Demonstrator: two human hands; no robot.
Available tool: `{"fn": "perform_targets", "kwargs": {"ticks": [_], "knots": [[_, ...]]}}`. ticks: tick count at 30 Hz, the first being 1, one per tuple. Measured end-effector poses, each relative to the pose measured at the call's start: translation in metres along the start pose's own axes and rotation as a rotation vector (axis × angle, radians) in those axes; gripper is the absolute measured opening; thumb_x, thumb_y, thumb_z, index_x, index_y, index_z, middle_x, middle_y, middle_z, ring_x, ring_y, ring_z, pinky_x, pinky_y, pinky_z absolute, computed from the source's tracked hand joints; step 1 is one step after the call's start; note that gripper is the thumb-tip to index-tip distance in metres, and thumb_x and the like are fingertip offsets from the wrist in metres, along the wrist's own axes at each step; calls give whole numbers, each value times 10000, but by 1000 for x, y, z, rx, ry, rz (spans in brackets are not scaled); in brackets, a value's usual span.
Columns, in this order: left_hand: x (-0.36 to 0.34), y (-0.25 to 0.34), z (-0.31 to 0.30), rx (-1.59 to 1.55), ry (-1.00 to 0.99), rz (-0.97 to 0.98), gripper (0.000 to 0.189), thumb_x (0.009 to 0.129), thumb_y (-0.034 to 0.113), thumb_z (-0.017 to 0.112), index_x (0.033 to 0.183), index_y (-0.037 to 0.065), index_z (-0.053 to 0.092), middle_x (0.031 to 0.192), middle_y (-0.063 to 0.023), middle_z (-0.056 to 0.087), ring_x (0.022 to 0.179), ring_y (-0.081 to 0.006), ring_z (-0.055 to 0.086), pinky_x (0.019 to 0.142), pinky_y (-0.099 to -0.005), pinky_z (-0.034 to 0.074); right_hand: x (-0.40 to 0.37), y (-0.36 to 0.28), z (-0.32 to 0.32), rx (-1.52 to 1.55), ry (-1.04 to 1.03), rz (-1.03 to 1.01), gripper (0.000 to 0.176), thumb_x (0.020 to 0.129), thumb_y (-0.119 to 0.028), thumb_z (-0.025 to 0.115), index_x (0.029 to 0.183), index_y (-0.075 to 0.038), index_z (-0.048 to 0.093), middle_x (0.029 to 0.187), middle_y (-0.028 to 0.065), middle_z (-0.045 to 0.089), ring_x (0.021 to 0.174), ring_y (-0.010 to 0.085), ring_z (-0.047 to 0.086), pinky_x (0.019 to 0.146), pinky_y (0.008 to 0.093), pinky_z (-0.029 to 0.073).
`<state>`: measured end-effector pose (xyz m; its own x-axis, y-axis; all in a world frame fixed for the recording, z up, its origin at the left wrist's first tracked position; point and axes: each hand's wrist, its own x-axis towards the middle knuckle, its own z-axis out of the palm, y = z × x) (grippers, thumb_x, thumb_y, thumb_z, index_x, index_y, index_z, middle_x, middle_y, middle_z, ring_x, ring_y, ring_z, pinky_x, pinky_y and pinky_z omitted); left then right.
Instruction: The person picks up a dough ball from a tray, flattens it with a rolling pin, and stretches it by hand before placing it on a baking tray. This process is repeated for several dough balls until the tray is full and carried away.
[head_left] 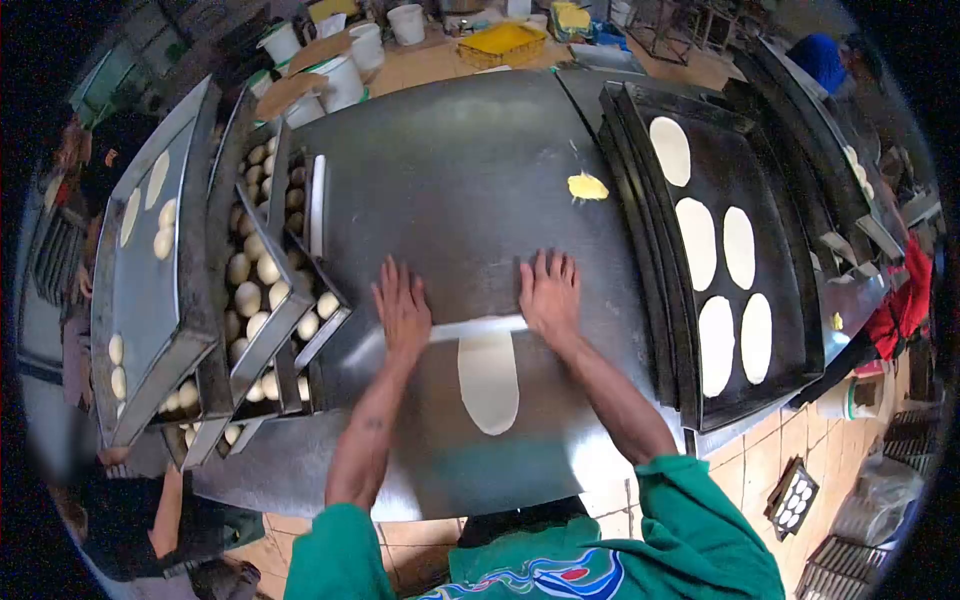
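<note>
From the head view I have both palms down over the rolling pin, which lies crosswise on the metal table. My left hand covers its left end and my right hand its right end. On both hands the fingers are extended, slightly apart and pointing away from me, not curled around the pin. The flat dough piece lies on the table between my forearms, its far edge at the pin and its rounded end toward me.

To my right I see a stack of dark trays; the top tray holds five flat dough ovals. To my left, tilted trays hold dough balls, with a white rod upright in my view beside them. The leftmost tray carries both balls and two flat pieces. A yellow lump sits on the table beyond my right hand. Past the far edge I make out white buckets and a yellow crate. Another person's arm shows at lower left.
</note>
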<state>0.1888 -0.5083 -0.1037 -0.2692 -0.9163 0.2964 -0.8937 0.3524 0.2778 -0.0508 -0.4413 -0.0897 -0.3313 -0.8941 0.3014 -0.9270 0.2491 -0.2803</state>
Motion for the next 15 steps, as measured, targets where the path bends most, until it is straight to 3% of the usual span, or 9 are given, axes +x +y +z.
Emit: {"fn": "perform_targets", "kwargs": {"ticks": [2,3,5,7,9,11,15], "knots": [[41,-1,15,-445,-23,-126,452,1015,192,411,1411,-23,442,1552,-206,284,1440,-350,267,1180,-514,152,20,9,12,9,-14,98,546,1003,-375,378,1311,57,507,1363,277,471,1293,456,396,1129,527,245],[47,-1,13,-442,-8,-107,452,1015,192,411,1411,-23,442,1552,-206,284,1440,-350,267,1180,-514,152,28,10,22,11,-17,112,574,1006,-385,360,1328,75,480,1387,292,443,1319,459,367,1139,524,232],[40,-4,2,-773,-109,-233,464,1015,170,400,1426,-46,400,1549,-221,278,1444,-366,242,1182,-484,165,35,7,26,20,2,118,602,1008,-394,342,1346,92,454,1410,307,415,1345,462,339,1149,521,219],[-13,-9,2,-466,-99,26,485,1017,207,397,1435,-39,393,1544,-218,294,1441,-353,262,1187,-485,151,-14,3,22,-27,-57,-22,632,1005,-395,352,1373,115,411,1442,328,369,1384,452,293,1162,513,195],[-83,7,-25,-157,-208,62,516,1016,255,387,1454,-17,374,1546,-205,298,1450,-324,257,1193,-502,118,-73,-5,-5,-5,-148,-47,656,994,-389,378,1411,116,356,1480,319,323,1399,447,278,1170,505,190],[-158,13,-53,4,-359,141,589,1004,332,393,1482,-5,323,1569,-184,259,1463,-300,233,1192,-530,71,-135,-3,-42,-5,-255,-229,646,978,-364,423,1419,103,347,1472,292,356,1386,446,309,1160,504,224],[-269,41,-91,-66,-283,202,661,985,370,422,1502,-11,260,1576,-170,249,1472,-305,205,1182,-560,45,-230,13,-75,20,-215,-302,600,969,-335,447,1397,80,385,1440,265,412,1368,435,350,1140,500,275]]}}
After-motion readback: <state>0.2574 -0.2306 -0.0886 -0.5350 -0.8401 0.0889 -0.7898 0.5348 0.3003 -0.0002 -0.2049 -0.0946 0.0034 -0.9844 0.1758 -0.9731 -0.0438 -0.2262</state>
